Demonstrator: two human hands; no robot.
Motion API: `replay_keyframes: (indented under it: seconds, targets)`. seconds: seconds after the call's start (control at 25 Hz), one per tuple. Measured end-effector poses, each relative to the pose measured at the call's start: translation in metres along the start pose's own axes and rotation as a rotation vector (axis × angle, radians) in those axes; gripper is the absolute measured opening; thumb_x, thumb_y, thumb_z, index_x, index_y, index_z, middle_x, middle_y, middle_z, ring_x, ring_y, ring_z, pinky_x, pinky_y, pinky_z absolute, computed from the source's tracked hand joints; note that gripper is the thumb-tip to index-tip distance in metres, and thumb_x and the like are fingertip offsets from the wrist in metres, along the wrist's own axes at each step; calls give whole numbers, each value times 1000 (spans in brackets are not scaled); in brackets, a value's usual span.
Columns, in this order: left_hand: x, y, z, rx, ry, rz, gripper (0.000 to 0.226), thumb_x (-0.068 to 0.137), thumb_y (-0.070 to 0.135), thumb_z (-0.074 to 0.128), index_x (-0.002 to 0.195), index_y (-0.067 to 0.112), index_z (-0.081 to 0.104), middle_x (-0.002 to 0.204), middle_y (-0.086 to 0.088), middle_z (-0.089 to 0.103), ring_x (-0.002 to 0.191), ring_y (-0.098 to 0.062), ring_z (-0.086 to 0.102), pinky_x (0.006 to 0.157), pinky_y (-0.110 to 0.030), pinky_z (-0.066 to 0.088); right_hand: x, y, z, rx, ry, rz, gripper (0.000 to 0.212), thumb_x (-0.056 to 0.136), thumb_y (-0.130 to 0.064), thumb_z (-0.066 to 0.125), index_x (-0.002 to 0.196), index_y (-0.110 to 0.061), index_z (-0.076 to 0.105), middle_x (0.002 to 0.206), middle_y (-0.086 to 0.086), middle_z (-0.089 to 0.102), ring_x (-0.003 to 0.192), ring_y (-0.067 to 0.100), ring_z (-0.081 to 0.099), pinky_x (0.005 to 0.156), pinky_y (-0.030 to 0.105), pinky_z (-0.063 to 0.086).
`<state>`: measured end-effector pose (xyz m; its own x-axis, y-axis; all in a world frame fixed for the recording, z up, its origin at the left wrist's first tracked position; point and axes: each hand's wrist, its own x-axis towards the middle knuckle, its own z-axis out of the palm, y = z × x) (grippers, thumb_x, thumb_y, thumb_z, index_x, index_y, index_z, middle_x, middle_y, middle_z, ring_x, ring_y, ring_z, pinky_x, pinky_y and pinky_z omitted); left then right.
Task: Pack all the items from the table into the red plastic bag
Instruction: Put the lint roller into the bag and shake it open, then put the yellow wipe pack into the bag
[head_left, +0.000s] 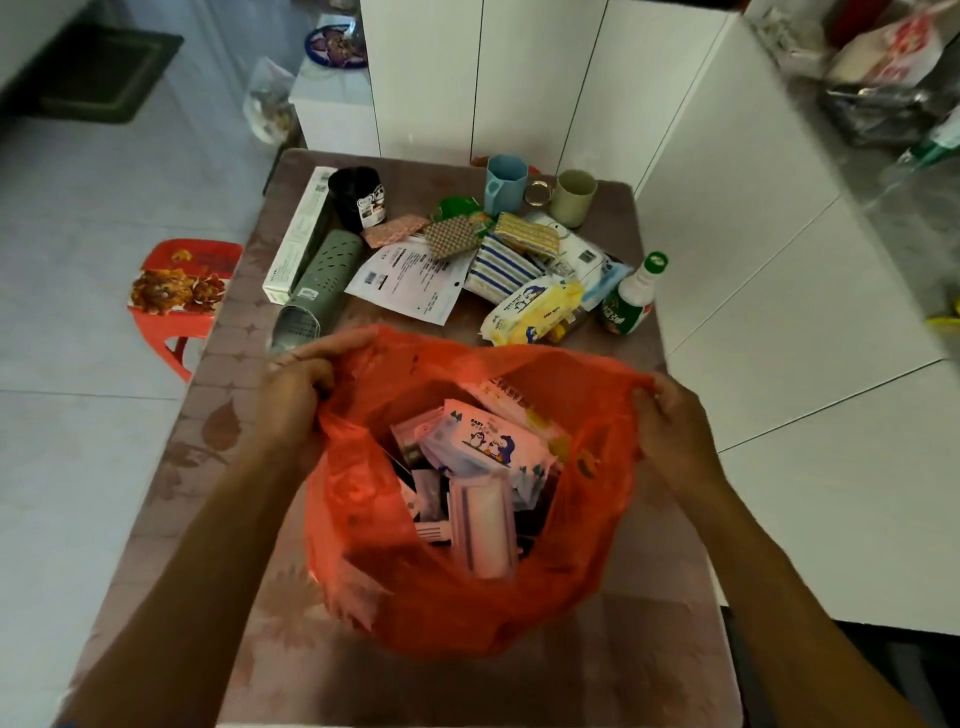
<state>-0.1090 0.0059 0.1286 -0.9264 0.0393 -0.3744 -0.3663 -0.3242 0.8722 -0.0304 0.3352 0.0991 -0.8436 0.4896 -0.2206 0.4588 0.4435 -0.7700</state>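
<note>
Head view: both my hands spread the red plastic bag (441, 597), which sits on the near table (171, 499). Left hand (296, 384) fingers clenched on the left rim, right hand (670, 431) fingers clenched on the right rim. Wipes pack (488, 441) already inside. Best to keep the mouth wide and taut, then free one hand for the yellow wipes pack (530, 312) just beyond the rim.

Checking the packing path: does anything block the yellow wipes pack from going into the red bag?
Nothing visible does. The yellow wipes pack lies just beyond the red bag's far rim, and the left hand and right hand hold its mouth open.
</note>
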Motion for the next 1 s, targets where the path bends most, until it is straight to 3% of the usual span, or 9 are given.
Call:
replay_keyframes:
  seconds: [0.12,0.2,0.32,0.4,0.56,0.68,0.76,0.88,1.0]
  targets:
    - [-9,2,-13,527,49,52,35,84,-4,48,81,18,75,85,-3,74,66,-6,69,52,-13,52,-3,12,-32,-620,59,45,25,95,-15,49,118,-13,58,108,15,67,95,35,63,81,42,50]
    - [-9,-8,-10,747,26,125,24,87,6,59,83,25,73,88,5,71,71,-5,68,59,-16,53,-12,7,-17,-700,189,-310,43,84,-12,53,127,-16,53,117,12,63,105,34,58,88,43,45]
    - [-6,-24,-1,1129,-23,309,18,82,22,69,100,27,70,114,0,66,97,-16,62,84,-35,52,-23,-3,41,-659,-301,-746,40,88,-22,51,128,-24,54,125,2,61,113,21,56,93,35,46]
    - [-5,-34,7,1505,-16,491,33,77,26,73,109,25,67,134,-8,52,120,-31,46,99,-48,38,-22,14,59,-952,-499,-543,38,94,-28,48,131,-23,55,125,2,62,109,20,59,86,32,49]
    - [12,-33,39,1943,-90,667,56,67,25,77,120,25,58,149,-17,31,139,-42,20,107,-64,16,-8,35,29,-1372,-508,-215,36,95,-34,52,127,-22,62,117,0,68,100,18,66,81,28,52]
    - [34,-43,66,2070,-317,623,55,84,48,57,134,29,46,156,-8,19,144,-35,8,110,-66,5,20,3,39,-904,-386,-387,22,88,-31,57,108,-29,66,99,-2,70,78,11,62,62,24,44]
    - [46,-53,73,2081,-282,492,57,86,56,51,136,30,43,157,-8,16,143,-35,8,111,-65,6,50,-23,56,-525,-141,-453,13,86,-34,54,97,-34,61,88,-12,66,71,3,58,58,24,47]
    - [60,-71,53,2216,-113,307,66,82,59,54,140,34,35,158,-13,4,142,-43,1,111,-67,5,129,-39,91,45,22,1,38,82,-30,65,119,-27,56,106,-6,66,87,12,64,74,39,58]
    - [51,-92,15,2246,-28,201,80,80,61,56,147,37,20,160,-16,-5,143,-46,-4,109,-68,7,193,-22,131,539,-154,571,63,80,-24,76,136,-13,50,129,10,61,111,27,63,93,47,54]
